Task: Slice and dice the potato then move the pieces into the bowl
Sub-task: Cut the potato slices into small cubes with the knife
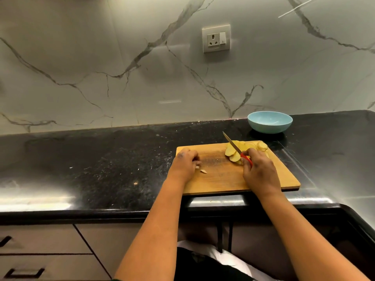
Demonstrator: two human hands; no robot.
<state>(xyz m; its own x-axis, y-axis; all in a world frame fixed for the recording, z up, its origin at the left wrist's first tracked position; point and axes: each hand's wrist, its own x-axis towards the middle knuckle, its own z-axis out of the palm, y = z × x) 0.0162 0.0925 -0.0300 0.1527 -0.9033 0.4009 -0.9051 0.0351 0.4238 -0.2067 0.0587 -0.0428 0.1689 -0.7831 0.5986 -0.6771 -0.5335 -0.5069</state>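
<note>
Black tabletop (101, 159), slices (233, 153) fanned mid-frame on the board (219, 179). Knife (233, 145) is gripped by the right hand (259, 171); a scrap seems pinched in the left hand (185, 163). Dicing is judged next; the bowl (269, 121) sits unfilled.

Item count, head view: one wooden cutting board (223, 179); one light-blue bowl (269, 121); one red-handled knife (236, 148); one pile of potato slices (233, 154), individual slices overlapping and not countable; two small potato pieces (200, 169) near the left board edge; two hands; one wall socket (216, 38); two drawer handles (24, 272).
</note>
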